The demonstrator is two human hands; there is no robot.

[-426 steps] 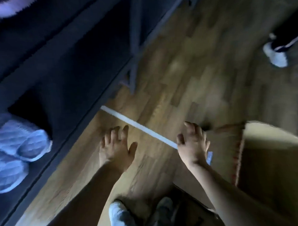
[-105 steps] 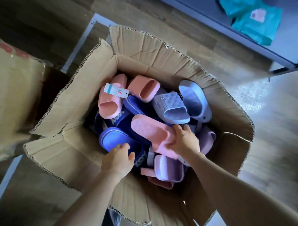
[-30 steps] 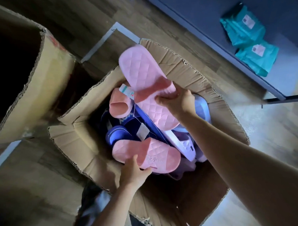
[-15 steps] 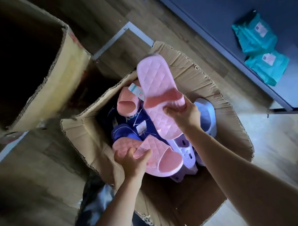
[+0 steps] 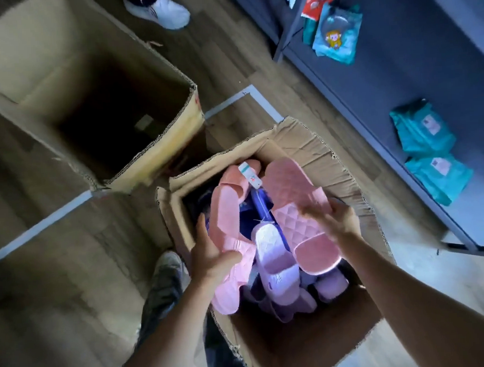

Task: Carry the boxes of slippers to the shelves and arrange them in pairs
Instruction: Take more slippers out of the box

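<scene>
Wood floor (image 5: 60, 302) | box (image 5: 303, 141) beside shelf (image 5: 397, 79) | left hand (image 5: 210, 256) holds pink slipper (image 5: 225, 211) | right hand (image 5: 336, 220) holds other pink slipper (image 5: 291, 186)

Two cardboard boxes: big box (image 5: 21, 40) at ten o'clock, slipper box (image 5: 303, 141) near centre; three pink slippers: first pink slipper (image 5: 225, 220) in the left hand (image 5: 210, 256), second pink slipper (image 5: 291, 186) in the right hand (image 5: 334, 218), third pink slipper (image 5: 232, 178) at the pile's twelve o'clock; one clear lilac slipper (image 5: 274, 254), others uncountable; two teal packets (image 5: 421, 131) at three o'clock; two shoes: white shoe (image 5: 158, 9) at eleven, grey shoe (image 5: 167, 272) at seven.
</scene>
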